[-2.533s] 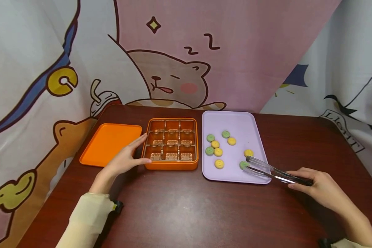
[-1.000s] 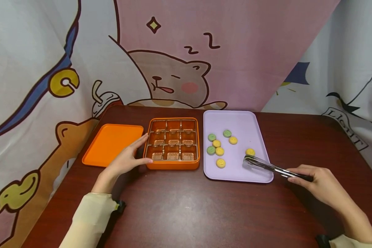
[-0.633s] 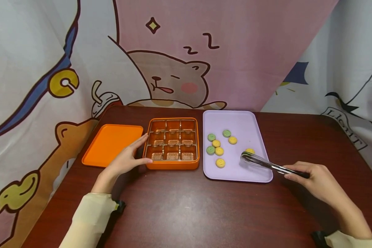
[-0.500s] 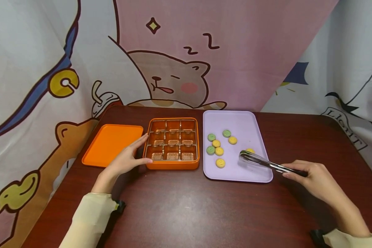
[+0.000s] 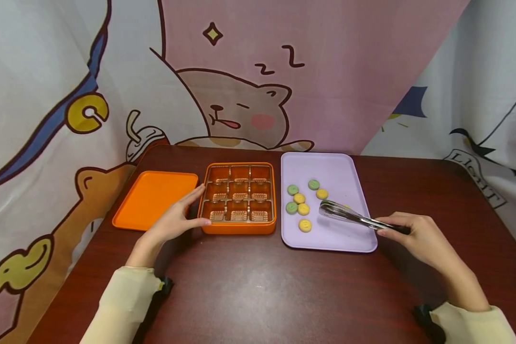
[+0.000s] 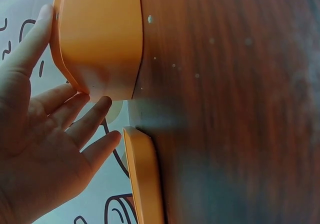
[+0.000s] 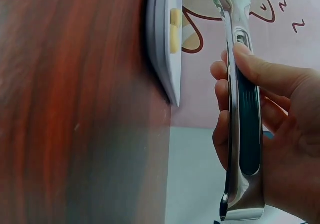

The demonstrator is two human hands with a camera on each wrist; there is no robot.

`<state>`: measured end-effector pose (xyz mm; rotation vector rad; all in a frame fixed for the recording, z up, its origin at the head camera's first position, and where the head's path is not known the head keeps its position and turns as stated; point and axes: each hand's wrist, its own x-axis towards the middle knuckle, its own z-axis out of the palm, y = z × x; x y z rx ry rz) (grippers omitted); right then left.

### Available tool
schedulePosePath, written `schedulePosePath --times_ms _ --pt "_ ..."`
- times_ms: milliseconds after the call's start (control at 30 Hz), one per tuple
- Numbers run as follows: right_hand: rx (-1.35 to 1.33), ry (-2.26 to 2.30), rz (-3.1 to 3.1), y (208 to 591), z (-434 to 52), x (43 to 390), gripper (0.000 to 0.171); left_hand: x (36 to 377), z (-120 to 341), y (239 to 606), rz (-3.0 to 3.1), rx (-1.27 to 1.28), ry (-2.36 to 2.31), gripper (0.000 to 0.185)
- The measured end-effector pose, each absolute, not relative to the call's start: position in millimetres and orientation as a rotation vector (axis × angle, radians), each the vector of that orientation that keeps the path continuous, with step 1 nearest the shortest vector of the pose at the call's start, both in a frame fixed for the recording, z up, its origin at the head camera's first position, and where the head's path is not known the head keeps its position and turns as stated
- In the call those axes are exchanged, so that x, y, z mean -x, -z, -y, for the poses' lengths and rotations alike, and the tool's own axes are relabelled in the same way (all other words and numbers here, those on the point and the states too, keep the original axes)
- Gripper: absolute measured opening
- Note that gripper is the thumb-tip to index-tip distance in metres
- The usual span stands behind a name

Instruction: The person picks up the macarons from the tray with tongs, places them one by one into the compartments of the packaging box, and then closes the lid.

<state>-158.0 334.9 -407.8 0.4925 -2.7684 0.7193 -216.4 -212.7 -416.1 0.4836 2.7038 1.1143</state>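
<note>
Nine compartments of the orange box (image 5: 239, 200) stood empty; six cookies (image 5: 303, 209) lay on the lavender tray (image 5: 327, 239). My right hand (image 5: 417, 236) squeezed the tongs (image 5: 352, 217) together, seemingly on another, above the tray. My left hand (image 5: 174, 222) rested spread against the box's corner. Open table lay between tray and box.

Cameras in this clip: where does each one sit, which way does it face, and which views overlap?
Head: worn on the head, looking forward and down at the table; both sleeved arms show.
Left wrist: beside the left hand, looking along the tabletop at the orange box.
Right wrist: behind the right hand, looking along the tongs towards the lilac tray.
Shared: head and left wrist both show the box; head and right wrist both show tongs and tray.
</note>
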Motion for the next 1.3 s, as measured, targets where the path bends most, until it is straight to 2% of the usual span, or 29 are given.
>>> schedulePosePath --times_ms 533,800,1300 --pt "-0.512 -0.826 2.804 395.7 -298.0 173.5 0.024 215.9 212.8 413.0 -2.675 -0.456 -1.176 0.096" --pt "-0.441 -0.878 2.860 388.6 -277.3 179.6 0.028 215.1 210.0 413.7 -2.609 -0.453 -1.322 0.091" --pt "-0.524 -0.965 2.832 385.6 -243.9 184.8 0.024 215.5 208.5 419.5 -2.489 -0.430 -1.440 0.089"
